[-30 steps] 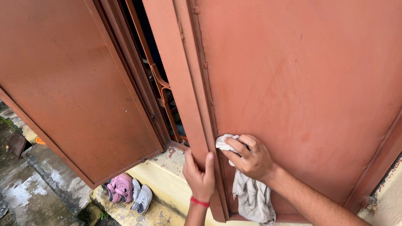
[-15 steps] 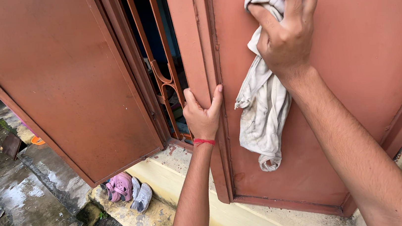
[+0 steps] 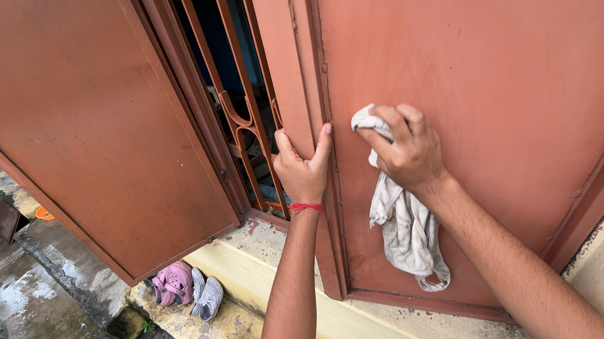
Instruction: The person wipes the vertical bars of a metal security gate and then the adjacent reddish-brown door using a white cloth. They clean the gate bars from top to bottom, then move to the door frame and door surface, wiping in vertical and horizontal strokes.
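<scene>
L hand (image 3: 304,171) grip closed, R hand (image 3: 406,151) fisted; both arms raised.

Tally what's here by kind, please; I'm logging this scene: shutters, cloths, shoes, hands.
Metal shutters: 2 (left, right)
Cloth: 1
Shoes: 3 (pink, two grey)
Hands: 2 (left hand, right hand)
Total: 8

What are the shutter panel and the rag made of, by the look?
Shutter panel: likely sheet metal, matt red-brown paint; flat skin, raised frame strips, seam along the edge the left hand grips. Rag: woven cloth, probably cotton, off-white and stained; it hangs in soft folds from the right hand.
</scene>
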